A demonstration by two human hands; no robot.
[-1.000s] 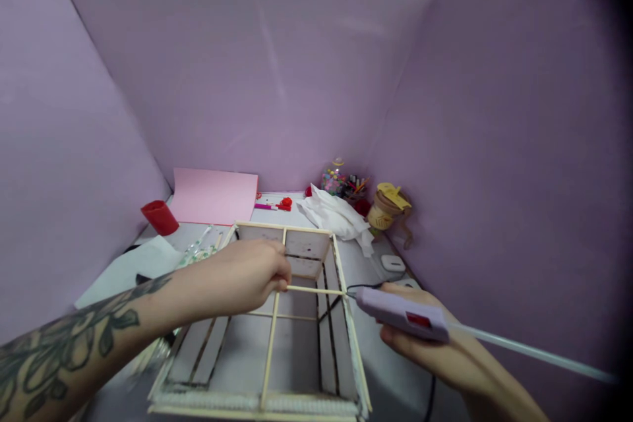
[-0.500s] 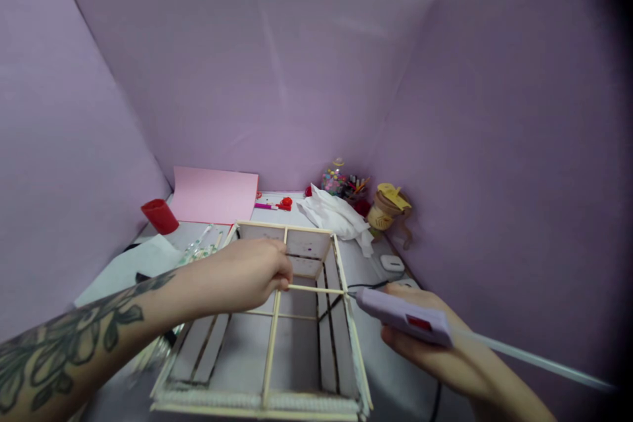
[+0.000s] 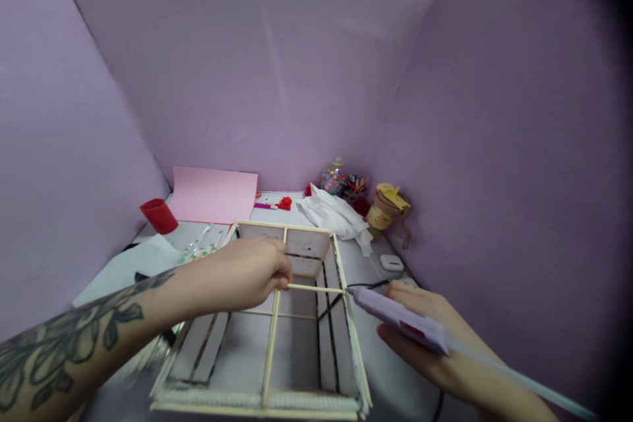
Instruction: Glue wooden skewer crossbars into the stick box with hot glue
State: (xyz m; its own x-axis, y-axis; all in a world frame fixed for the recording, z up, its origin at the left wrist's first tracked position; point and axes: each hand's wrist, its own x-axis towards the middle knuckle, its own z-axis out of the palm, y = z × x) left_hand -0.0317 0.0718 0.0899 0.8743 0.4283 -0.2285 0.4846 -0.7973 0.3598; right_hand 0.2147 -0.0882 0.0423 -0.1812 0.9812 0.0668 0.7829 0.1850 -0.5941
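A box-like frame of thin wooden sticks stands on the desk in front of me. My left hand pinches the left end of a thin cross stick lying across the frame's top. My right hand grips a lilac glue gun with a clear glue rod sticking out behind. The gun's nozzle touches the right end of the cross stick at the frame's right rail.
A red cup, pink paper sheet, white cloth, jar of coloured bits, tan figure and a small white case lie at the back. Purple partition walls enclose three sides. White paper lies left.
The glue gun has tilted, its rear dropping lower and its nozzle staying at the stick's right end. My left hand keeps its hold on the stick.
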